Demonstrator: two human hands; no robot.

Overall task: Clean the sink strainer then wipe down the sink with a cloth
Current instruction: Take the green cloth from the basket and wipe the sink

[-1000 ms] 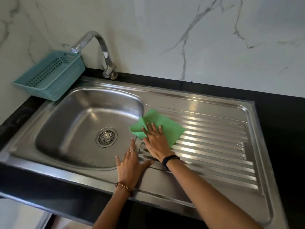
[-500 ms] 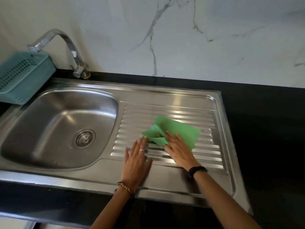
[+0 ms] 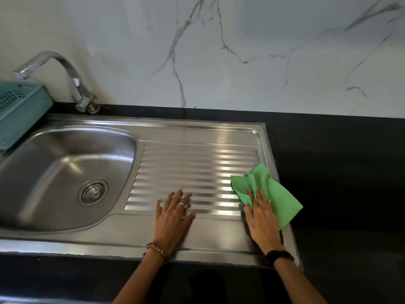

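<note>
The green cloth [image 3: 271,191] lies rumpled at the drainboard's [image 3: 197,167] right edge, spilling onto the black counter [image 3: 339,194], pinned under the right hand's [image 3: 262,218] straight fingers. The left hand [image 3: 173,216] rests flat, fingers spread, on the ribs. The strainer [image 3: 93,192] sits in the sink basin [image 3: 54,163].

Both forearms are bare, no sleeves showing. The left hand [image 3: 173,218] wears a thin silver ring [image 3: 181,204] on one finger and a brown beaded bracelet [image 3: 158,251] at the wrist. The right hand [image 3: 262,220] wears a black band [image 3: 280,256] round its wrist.
</note>
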